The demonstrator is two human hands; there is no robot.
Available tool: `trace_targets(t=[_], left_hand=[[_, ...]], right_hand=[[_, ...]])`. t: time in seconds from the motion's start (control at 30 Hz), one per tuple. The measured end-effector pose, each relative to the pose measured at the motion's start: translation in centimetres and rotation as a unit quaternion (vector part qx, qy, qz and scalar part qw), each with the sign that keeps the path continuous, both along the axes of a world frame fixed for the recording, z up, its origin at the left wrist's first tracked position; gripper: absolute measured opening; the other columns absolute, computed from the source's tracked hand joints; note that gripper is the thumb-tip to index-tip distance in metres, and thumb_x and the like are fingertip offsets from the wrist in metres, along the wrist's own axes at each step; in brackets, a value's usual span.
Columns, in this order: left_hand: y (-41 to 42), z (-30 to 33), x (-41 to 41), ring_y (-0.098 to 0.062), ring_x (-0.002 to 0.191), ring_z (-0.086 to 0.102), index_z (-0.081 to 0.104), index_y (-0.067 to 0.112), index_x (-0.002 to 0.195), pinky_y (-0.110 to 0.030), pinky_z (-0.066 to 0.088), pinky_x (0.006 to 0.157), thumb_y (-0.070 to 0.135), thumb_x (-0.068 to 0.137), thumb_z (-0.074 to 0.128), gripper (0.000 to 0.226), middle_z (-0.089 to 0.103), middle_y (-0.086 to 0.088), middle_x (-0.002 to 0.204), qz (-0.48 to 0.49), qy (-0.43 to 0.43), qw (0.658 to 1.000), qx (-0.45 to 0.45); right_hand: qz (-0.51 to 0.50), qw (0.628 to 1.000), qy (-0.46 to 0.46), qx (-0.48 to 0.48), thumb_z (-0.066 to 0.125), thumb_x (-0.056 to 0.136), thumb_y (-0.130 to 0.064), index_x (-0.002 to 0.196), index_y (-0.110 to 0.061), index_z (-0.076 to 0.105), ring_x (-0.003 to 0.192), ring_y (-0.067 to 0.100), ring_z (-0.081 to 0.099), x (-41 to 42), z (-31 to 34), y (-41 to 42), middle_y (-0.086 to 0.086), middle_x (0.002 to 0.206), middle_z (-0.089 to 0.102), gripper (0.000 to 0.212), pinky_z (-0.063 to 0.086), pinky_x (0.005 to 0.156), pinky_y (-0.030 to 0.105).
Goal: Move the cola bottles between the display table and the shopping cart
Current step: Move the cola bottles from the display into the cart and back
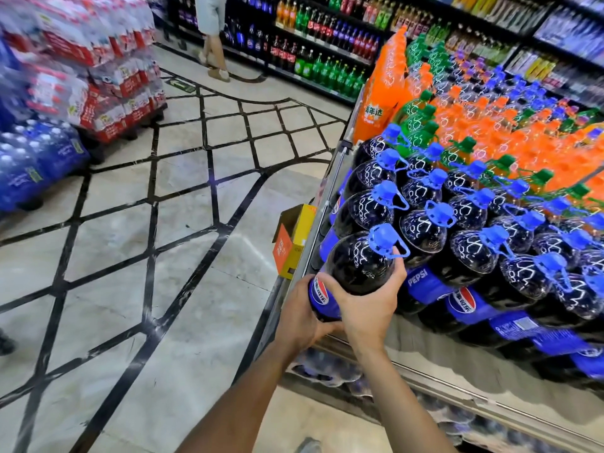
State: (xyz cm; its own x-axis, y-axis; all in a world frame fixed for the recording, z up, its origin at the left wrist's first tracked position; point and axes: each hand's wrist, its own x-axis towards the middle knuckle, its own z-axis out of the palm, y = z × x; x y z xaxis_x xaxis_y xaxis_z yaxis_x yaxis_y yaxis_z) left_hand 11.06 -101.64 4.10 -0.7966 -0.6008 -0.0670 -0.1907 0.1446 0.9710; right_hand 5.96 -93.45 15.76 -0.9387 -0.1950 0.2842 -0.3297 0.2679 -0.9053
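A large cola bottle (358, 266) is gripped by both hands at the near corner of the display table (434, 367): the left hand (299, 317) is curled under its labelled lower body, while the right hand (367, 305) is wrapped over the dark shoulder, 1 fingertip reaching toward the blue cap handle (387, 241). Most of the weight is probably best carried from below by the left hand, with the bottle kept close so its neighbours are not knocked. No shopping cart can be made out; it may lie outside the view. To the right, the table is packed with rows of cola bottles (470, 230), then orange soda bottles (510, 142) and a few green-capped bottles (421, 125). Beneath it, more bottles seem to be stored, though blur leaves this uncertain.
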Motion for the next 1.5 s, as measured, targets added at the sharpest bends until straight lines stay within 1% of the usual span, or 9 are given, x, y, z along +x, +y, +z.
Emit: trace_targets(t=[0.13,0.23,0.47,0.63,0.83,1.13,1.3,1.37,1.5], left_hand=[[-0.5,-1.5,-0.7,-0.011,0.122,0.062,0.046,0.030,0.139,-0.043,0.055,0.102,0.059,0.049,0.100,0.109,0.061,0.010,0.132,-0.036,0.004,0.999,0.006],[-0.7,-1.4,-0.3,-0.010,0.117,0.058,0.047,0.028,0.136,-0.029,0.050,0.103,0.046,0.053,0.099,0.099,0.060,0.008,0.129,-0.042,0.015,0.998,-0.035],[-1.7,-1.3,-0.5,-0.015,0.124,0.058,0.048,0.021,0.146,-0.039,0.048,0.109,0.055,0.050,0.100,0.114,0.059,0.001,0.137,-0.059,0.058,0.992,-0.099],[-1.8,-1.8,-1.0,-0.017,0.119,0.060,0.049,0.015,0.142,-0.040,0.050,0.105,0.054,0.050,0.100,0.112,0.061,-0.001,0.132,-0.052,0.070,0.990,-0.110],[-1.8,-3.0,-1.3,-0.016,0.121,0.057,0.044,0.013,0.145,-0.038,0.049,0.107,0.057,0.051,0.098,0.117,0.059,0.000,0.135,-0.037,0.083,0.989,-0.120],[-1.8,-1.7,-0.7,-0.015,0.124,0.056,0.044,0.019,0.145,-0.040,0.049,0.109,0.062,0.049,0.097,0.118,0.060,0.002,0.137,-0.042,0.051,0.990,-0.128],[-1.9,-1.3,-0.4,-0.015,0.129,0.058,0.037,0.029,0.150,-0.045,0.054,0.104,0.075,0.034,0.095,0.138,0.059,0.007,0.140,-0.038,0.000,0.995,-0.093],[-1.4,-1.0,0.6,-0.016,0.128,0.059,0.039,0.031,0.147,-0.045,0.055,0.101,0.071,0.041,0.095,0.126,0.060,0.005,0.138,-0.031,-0.014,0.994,-0.103],[1.1,-0.6,5.6,-0.013,0.111,0.065,0.054,0.034,0.127,-0.038,0.058,0.089,0.067,0.067,0.085,0.075,0.068,0.008,0.116,0.029,-0.029,0.994,-0.100]], right_hand=[[0.007,1.000,0.008,0.009,0.099,0.047,-0.054,0.156,-0.024,0.031,0.135,-0.002,0.048,0.0,-0.1,0.5,-0.007,0.148,0.048,0.132,0.036,0.116,0.018],[0.007,0.999,0.032,0.004,0.100,0.052,-0.053,0.157,-0.015,0.030,0.136,-0.012,0.043,0.0,-0.4,0.1,-0.006,0.149,0.044,0.132,0.033,0.119,0.019],[-0.015,0.995,0.094,0.011,0.101,0.063,-0.032,0.154,-0.001,0.032,0.134,-0.009,0.047,-0.4,-1.1,0.1,-0.004,0.145,0.048,0.119,0.034,0.115,0.016],[-0.027,0.993,0.118,0.012,0.098,0.065,-0.042,0.153,0.003,0.032,0.139,0.010,0.050,-0.5,-1.3,-0.1,0.009,0.150,0.048,0.120,0.035,0.118,0.021],[-0.015,0.989,0.146,0.012,0.097,0.068,-0.039,0.152,0.009,0.031,0.139,0.007,0.048,-0.5,-1.5,-0.2,0.014,0.149,0.046,0.116,0.035,0.117,0.020],[-0.016,0.991,0.128,0.017,0.097,0.068,-0.048,0.153,0.005,0.031,0.143,0.014,0.047,-0.3,-1.2,0.1,0.013,0.152,0.047,0.119,0.036,0.121,0.030],[-0.009,0.994,0.092,0.050,0.096,0.063,-0.058,0.156,-0.004,0.031,0.144,0.013,0.045,-0.1,-0.7,0.3,0.008,0.155,0.046,0.126,0.032,0.120,0.022],[0.004,0.996,0.066,0.053,0.094,0.062,-0.064,0.160,-0.009,0.026,0.148,0.012,0.040,0.1,-0.2,1.2,0.005,0.160,0.041,0.131,0.031,0.124,0.029],[0.022,0.999,-0.022,0.016,0.087,0.065,-0.075,0.167,-0.024,0.012,0.148,0.020,0.042,1.6,-0.3,4.1,0.009,0.163,0.037,0.136,0.041,0.120,0.044]])
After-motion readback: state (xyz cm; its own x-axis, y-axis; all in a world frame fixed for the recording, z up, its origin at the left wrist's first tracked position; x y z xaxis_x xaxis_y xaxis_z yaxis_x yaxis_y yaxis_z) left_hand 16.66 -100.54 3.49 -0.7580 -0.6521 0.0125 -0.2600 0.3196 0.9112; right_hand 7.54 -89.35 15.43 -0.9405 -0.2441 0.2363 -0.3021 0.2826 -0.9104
